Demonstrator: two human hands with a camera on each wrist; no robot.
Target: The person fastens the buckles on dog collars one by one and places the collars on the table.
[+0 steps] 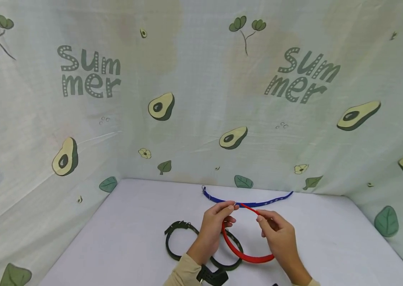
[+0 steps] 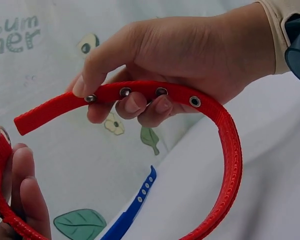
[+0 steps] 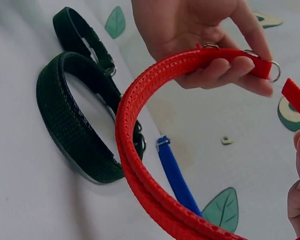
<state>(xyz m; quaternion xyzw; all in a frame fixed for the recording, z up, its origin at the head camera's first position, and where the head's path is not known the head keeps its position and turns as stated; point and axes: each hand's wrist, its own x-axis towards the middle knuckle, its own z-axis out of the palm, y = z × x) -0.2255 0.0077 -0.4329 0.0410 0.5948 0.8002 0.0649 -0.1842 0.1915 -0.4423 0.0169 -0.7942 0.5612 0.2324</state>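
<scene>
Two bare hands hold a curved red fabric collar (image 1: 255,259) above a white table (image 1: 115,238).
Head view: the left hand (image 1: 213,224) and right hand (image 1: 279,234) each pinch one end; two round dark green collars (image 1: 167,243) lie near the left arm, a long blue strap (image 1: 255,205) beyond. Left wrist view: the right thumb and fingers clamp the eyelet end. Right wrist view: the left fingers curl round the end with metal rings (image 3: 275,72), the red tip apart.
</scene>
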